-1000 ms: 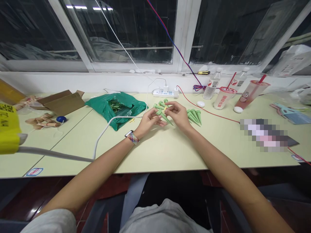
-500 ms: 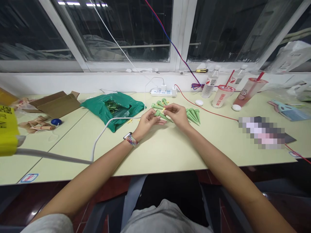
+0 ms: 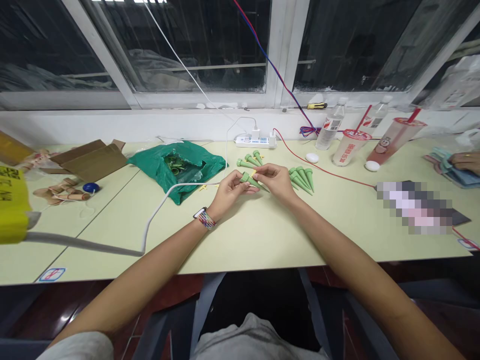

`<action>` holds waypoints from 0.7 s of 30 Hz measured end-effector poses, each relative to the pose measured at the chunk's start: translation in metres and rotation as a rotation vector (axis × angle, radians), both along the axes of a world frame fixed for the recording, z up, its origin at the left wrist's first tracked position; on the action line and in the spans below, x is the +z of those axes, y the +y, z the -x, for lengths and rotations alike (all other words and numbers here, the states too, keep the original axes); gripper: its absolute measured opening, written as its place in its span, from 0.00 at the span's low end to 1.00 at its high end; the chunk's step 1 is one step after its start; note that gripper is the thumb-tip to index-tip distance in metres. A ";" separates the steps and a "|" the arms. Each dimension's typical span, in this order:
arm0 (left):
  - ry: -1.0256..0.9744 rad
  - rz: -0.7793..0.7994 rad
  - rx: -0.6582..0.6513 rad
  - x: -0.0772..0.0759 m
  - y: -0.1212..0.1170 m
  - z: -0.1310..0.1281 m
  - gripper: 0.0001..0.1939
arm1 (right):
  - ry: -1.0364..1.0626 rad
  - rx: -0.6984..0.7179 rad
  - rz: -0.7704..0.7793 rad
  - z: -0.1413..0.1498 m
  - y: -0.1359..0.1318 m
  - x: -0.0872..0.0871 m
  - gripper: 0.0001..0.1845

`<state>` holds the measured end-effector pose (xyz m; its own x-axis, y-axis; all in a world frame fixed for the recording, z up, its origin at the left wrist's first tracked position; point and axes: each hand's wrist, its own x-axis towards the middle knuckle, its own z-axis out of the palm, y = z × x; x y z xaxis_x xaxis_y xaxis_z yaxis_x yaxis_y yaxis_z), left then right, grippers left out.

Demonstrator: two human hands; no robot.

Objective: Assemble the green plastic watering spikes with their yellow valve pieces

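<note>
My left hand (image 3: 231, 192), closed at the fingers, holds a green plastic spike (image 3: 246, 178) with a wide cap and a tapering tip. The spike lies slanted, its tip pointing to the right. My right hand (image 3: 275, 180) pinches a small yellow plastic piece (image 3: 254, 173) against or just beside the spike's cap; the fingers partly hide the contact. Beyond my hands lie a few more green spikes (image 3: 247, 163) with yellow bits on them. To the right of my right hand, several green spikes (image 3: 302, 178) lie side by side on the table (image 3: 247, 240).
A torn green bag (image 3: 150, 162) with green pieces inside lies left, near loose yellow pieces (image 3: 203, 188). A grey cable (image 3: 150, 227) crosses the left side. At the back stand a power strip (image 3: 243, 142), drink cups (image 3: 350, 148) and bottles. Another person's hand (image 3: 466, 162) rests far right.
Another person's hand has come into view at the far right, on the blue item. The view has shifted slightly. My hands keep the same hold on the spike and yellow piece.
</note>
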<state>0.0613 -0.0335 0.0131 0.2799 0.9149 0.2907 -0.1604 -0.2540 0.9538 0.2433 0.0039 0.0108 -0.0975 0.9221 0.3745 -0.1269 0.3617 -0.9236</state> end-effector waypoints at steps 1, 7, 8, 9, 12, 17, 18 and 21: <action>0.004 -0.001 0.001 0.000 0.000 0.000 0.23 | 0.000 0.007 0.011 0.001 0.000 -0.002 0.18; -0.005 -0.016 0.029 0.008 0.003 0.000 0.23 | 0.163 0.024 0.144 0.010 0.000 -0.006 0.23; -0.018 -0.014 0.033 0.009 0.003 -0.001 0.24 | 0.194 0.016 0.152 0.012 -0.001 -0.005 0.24; -0.030 -0.010 0.037 0.010 0.003 -0.001 0.25 | 0.215 0.014 0.157 0.013 -0.001 -0.004 0.25; -0.036 0.000 0.051 0.012 0.003 0.000 0.27 | 0.246 0.034 0.166 0.013 -0.004 0.000 0.25; -0.052 0.061 0.035 0.006 0.002 -0.003 0.31 | 0.175 -0.032 0.133 0.009 -0.008 -0.001 0.19; -0.070 0.093 0.023 0.004 0.002 -0.004 0.31 | 0.143 -0.067 0.114 0.007 -0.008 -0.001 0.19; -0.130 0.181 0.025 -0.002 0.002 -0.011 0.32 | 0.069 -0.145 0.050 0.001 -0.009 -0.001 0.16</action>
<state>0.0725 -0.0319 0.0110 0.2278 0.9615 0.1536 -0.2808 -0.0862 0.9559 0.2422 -0.0046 0.0102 0.0623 0.9423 0.3289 -0.1407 0.3345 -0.9318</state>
